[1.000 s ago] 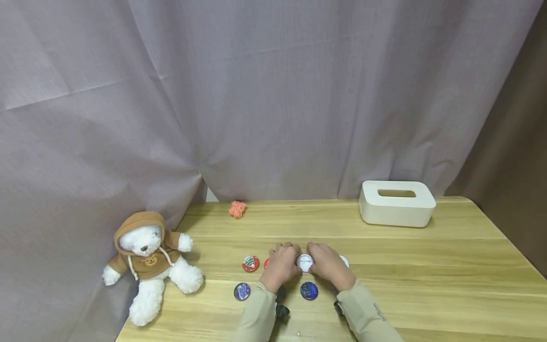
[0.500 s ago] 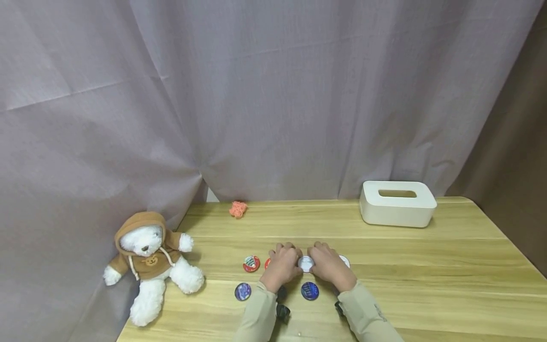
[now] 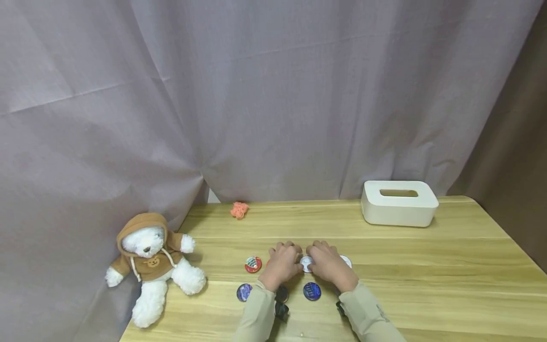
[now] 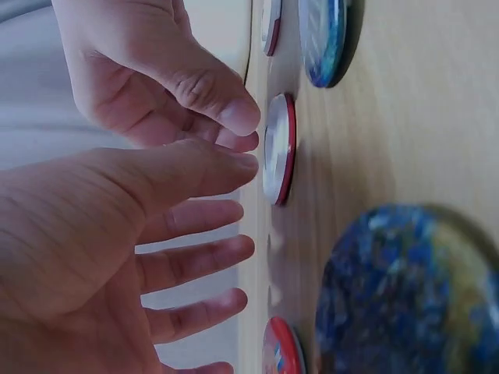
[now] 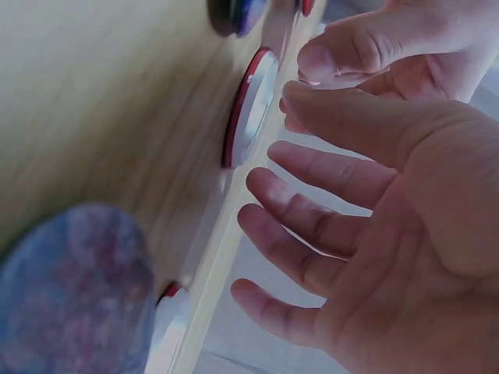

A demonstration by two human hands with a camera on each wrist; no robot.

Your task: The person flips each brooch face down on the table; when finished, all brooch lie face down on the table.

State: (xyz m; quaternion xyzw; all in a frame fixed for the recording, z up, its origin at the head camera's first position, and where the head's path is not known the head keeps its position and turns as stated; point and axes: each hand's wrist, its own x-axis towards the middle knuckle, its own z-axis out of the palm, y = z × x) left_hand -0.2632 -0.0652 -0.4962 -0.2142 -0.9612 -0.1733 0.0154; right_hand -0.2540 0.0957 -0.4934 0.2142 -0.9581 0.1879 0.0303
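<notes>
A round pin-back badge (image 3: 306,264) lies white back up on the table between my two hands. Its red rim shows in the left wrist view, where the badge (image 4: 279,149) sits flat on the wood. My left hand (image 3: 282,266) is just left of it, fingers loosely extended and spread. On the other side is my right hand (image 3: 331,266), its fingers (image 5: 300,202) also spread and slightly bent. Both thumbs are close to the badge's edge; whether they touch it I cannot tell. Neither hand grips anything.
Around the hands lie a red badge with a tree (image 3: 253,264), a purple badge (image 3: 244,292), a blue badge (image 3: 312,291) and a white one (image 3: 346,261). Others are partly hidden. Farther off are a hooded teddy bear (image 3: 149,266), an orange tangle (image 3: 239,210) and a tissue box (image 3: 399,204).
Both hands stay around the white-backed badge, with only slight finger movement. A dark badge beside my left wrist shows more now. The whole view has shifted slightly.
</notes>
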